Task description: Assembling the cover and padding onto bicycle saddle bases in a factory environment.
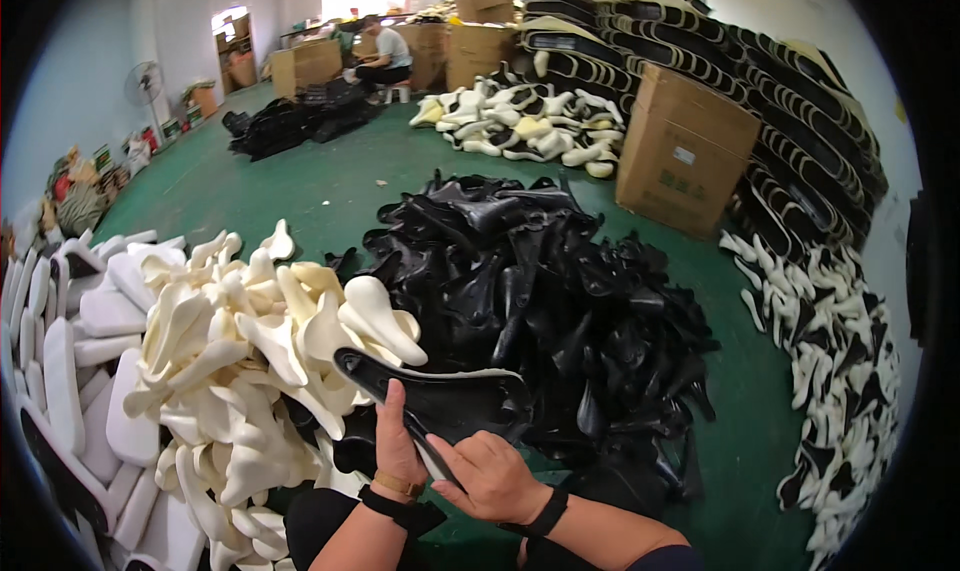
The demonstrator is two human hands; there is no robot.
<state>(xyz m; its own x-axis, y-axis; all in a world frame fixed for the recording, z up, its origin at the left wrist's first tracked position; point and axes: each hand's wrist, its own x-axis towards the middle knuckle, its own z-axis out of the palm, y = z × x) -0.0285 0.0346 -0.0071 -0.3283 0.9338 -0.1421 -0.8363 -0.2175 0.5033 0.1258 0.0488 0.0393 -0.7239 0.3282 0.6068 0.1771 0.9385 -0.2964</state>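
— Left hand (400,451) and right hand (490,476) are nearest; how do they hold?

— The left one clasps a black seat piece (450,396) near its narrow end, the thumb upright against it; the other fingers are mostly hidden. The right one is half curled, forefinger stretched to the lower edge. Whether it really pinches, one cannot tell.

— And where is the piece?

— Just above both hands, tilted, before the heap of black pieces (490,271). Its hollow side seems to face the camera.

— Will it be heavy?

— Probably light, because the wall looks thin. It should be rather stiff along the middle, and the edges may bend a little. The shiny surface could be slippery, but it does not look fragile.

— Where should one take it?

— At the narrow end and at the side edge, with thumb inside and fingers beneath.

— What lies farther?

— To the left are cream pads (285,346), then white pads (130,391). Far behind, at the right, stands a cardboard box (690,121).
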